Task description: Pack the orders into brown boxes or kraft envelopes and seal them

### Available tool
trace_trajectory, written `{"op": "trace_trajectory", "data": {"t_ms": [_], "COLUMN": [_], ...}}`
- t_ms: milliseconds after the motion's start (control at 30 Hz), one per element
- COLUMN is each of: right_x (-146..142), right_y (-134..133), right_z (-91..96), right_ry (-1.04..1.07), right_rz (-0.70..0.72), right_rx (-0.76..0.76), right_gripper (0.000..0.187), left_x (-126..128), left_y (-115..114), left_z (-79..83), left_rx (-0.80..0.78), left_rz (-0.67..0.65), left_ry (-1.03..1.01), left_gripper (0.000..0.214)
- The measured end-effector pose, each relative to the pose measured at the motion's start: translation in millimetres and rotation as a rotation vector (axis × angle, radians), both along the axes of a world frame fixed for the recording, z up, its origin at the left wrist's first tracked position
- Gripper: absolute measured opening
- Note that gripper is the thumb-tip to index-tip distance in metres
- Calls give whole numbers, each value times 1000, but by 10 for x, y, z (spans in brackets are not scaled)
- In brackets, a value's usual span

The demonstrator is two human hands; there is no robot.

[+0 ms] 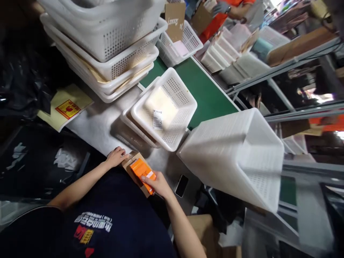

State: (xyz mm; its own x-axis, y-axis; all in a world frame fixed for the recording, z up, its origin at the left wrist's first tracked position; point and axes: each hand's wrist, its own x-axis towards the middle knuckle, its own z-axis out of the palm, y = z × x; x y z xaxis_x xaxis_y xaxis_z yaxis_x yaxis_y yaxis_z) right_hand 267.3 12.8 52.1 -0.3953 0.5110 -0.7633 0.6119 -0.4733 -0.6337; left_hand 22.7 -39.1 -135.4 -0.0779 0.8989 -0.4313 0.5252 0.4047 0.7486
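Orange box (141,169) lies on a brown carton (128,162) at the near bench (96,125) edge, close to my chest. My right hand (158,184) holds its near end, fingers curled around it. My left hand (116,157) rests loosely spread on the carton, just left of the box. Beyond the box a white basket (172,107) blocks the way forward. Right of it lies a dark phone (181,185), then a blurred basket (236,157). Left of the box, grey bench runs to a yellow envelope (66,105).
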Motion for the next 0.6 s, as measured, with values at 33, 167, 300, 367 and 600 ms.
{"op": "trace_trajectory", "data": {"t_ms": [33,167,300,367,600], "right_x": [2,8,10,13,52], "right_y": [-4,-18,-18,-19,-56], "right_z": [-1,-13,-20,-22,-61], "right_ry": [-3,11,18,16,64], "right_rz": [-6,-19,-13,-3,2], "right_rx": [3,-18,-24,-12,22], "right_gripper": [50,52,51,50,56], "left_x": [-19,-50,81,134,-160], "left_y": [-4,-107,-326,-381,-207], "left_z": [0,100,213,189,251], "left_rx": [-26,1,133,76,36], "left_rz": [31,123,-11,-19,-55], "left_ry": [-5,-81,-478,-601,-558], "left_gripper": [38,52,62,67,66]}}
